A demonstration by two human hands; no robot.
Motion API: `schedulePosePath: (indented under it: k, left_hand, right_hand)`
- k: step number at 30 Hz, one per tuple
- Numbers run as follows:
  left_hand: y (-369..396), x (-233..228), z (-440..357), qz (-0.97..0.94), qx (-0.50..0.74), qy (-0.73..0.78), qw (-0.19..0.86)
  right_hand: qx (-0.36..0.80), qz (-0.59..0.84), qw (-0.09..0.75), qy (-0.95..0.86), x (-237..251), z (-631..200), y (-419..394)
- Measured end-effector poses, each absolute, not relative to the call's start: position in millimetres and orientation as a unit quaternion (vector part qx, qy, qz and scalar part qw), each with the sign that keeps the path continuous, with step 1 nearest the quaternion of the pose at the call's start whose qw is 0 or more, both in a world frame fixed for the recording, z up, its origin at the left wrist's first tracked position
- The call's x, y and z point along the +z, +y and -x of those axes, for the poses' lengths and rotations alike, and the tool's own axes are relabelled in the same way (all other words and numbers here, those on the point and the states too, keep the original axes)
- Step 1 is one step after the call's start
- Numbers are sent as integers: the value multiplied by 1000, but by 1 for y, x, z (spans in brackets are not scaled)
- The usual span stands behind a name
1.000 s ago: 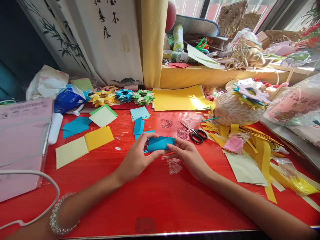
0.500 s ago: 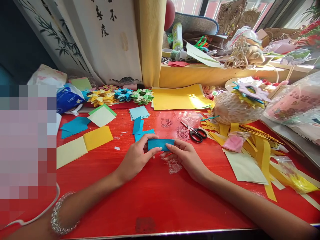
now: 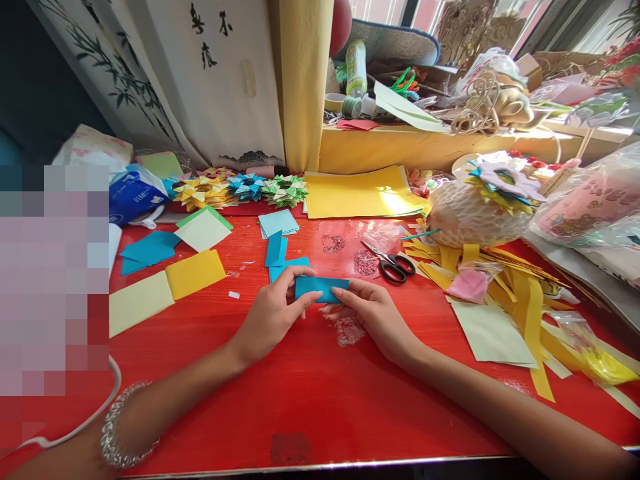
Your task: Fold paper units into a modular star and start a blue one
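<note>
A small blue strip of folded paper (image 3: 320, 288) is held level between both hands, just above the red table (image 3: 240, 413). My left hand (image 3: 273, 313) pinches its left end, thumb in front and fingers behind. At the right end, my right hand (image 3: 377, 310) grips it the same way, thumb on the near face. Right behind the left fingers lie other blue folded papers (image 3: 276, 249). A stack of light blue squares (image 3: 279, 224) rests farther back. To the right of the hands are black-handled scissors (image 3: 396, 268), lying partly open.
Blue sheets (image 3: 149, 253), a yellow paper (image 3: 196, 275) and a pale green paper (image 3: 141, 303) lie at left. Folded paper stars (image 3: 247, 188) line the back beside yellow sheets (image 3: 363, 193). On the right are yellow strips (image 3: 533, 320) and a netted round object (image 3: 470, 217).
Both hands keep the same pinch on the blue paper, with hardly any movement. The whole view has shifted very slightly.
</note>
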State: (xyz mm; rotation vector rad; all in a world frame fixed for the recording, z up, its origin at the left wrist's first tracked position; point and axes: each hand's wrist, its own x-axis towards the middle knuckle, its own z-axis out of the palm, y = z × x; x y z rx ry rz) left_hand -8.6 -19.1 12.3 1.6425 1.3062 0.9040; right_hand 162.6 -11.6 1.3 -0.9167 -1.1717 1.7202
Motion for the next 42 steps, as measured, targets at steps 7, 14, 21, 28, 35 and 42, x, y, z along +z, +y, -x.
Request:
schedulePosePath:
  k: [7, 14, 21, 28, 35, 42]
  left_hand:
    - [-20, 14, 8, -650, 364, 518, 421]
    - [-20, 14, 8, -647, 367, 517, 422]
    - [-20, 13, 8, -648, 370, 515, 422]
    - [-20, 13, 8, -655, 363, 518, 413]
    - [-21, 14, 8, -655, 363, 520, 411]
    - [-20, 13, 9, -657, 362, 520, 409]
  right_hand:
    - [690, 365, 421, -463, -1, -163, -12]
    - [687, 367, 419, -466, -2, -163, -11]
    - [686, 371, 415, -469, -2, -162, -11]
    - [690, 371, 414, -464, 0, -163, -12]
    - [683, 383, 411, -467, 2, -162, -12]
    - [686, 373, 411, -470, 0, -163, -11]
